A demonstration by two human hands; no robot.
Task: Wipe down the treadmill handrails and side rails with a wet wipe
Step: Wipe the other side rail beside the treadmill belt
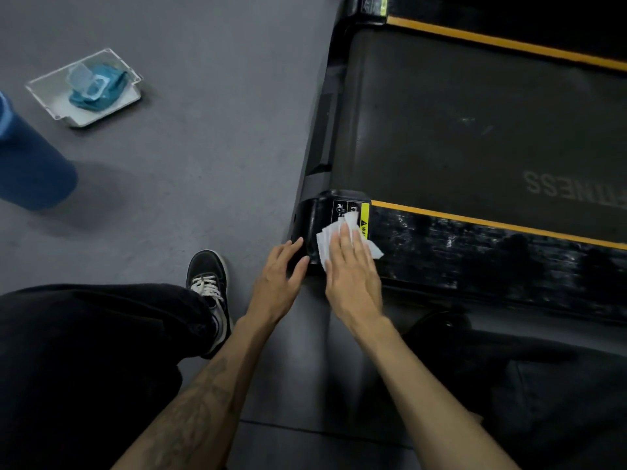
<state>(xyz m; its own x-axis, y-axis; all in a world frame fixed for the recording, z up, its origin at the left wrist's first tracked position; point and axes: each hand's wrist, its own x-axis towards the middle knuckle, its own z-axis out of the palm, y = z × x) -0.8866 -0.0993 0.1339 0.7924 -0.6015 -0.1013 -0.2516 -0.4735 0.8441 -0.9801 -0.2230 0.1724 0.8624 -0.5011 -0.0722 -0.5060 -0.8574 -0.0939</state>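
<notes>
The right hand (351, 266) lies flat with its fingers straight, pressing a white wet wipe (334, 237) down on the rear end cap of the treadmill's near side rail (475, 245); the wipe spreads out from under the fingers, covering part of the warning sticker (353, 212) just beyond the fingertips. Just beside it, the left hand (280, 273) is open too, its relaxed fingers touching the rounded black corner of the same end cap and holding nothing. The black rail with its orange edge stripe runs away to the right of the right hand, and the dark treadmill belt (475, 123) lies beyond it. Behind the left hand a black sneaker (210, 290) with white laces stands on the grey floor (203, 130). Well apart, far ahead and to the left of both hands, a clear tray (47, 93) on the floor holds a teal wipe pack (98, 88), near a blue cylinder (30, 164).
</notes>
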